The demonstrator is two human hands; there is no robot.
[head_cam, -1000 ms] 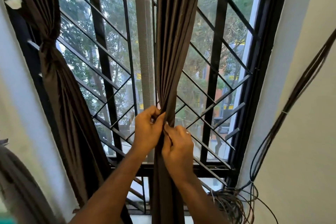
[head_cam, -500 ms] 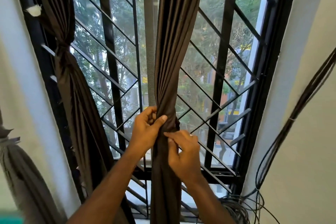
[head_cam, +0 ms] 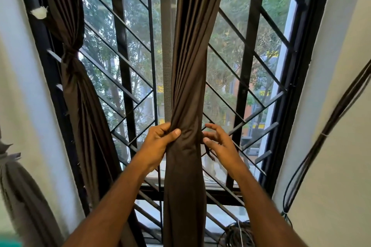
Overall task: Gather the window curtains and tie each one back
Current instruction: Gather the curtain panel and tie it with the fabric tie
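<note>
partly hidden left hand (head_cam: pixel 158 144) fingers, middle curtain (head_cam: pixel 188 86)

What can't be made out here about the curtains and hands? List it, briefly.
Head view only:
- Left hand fingertips: wrapped behind the middle curtain, hidden by its folds.
- Any tie on the middle curtain: none visible; its back is hidden.
- Curtain tops and rod: cut off by the upper edge.
- Right hand: whether its fingertips touch the fabric is unclear.
- Left curtain knot: its fastening is too small to tell.
</note>
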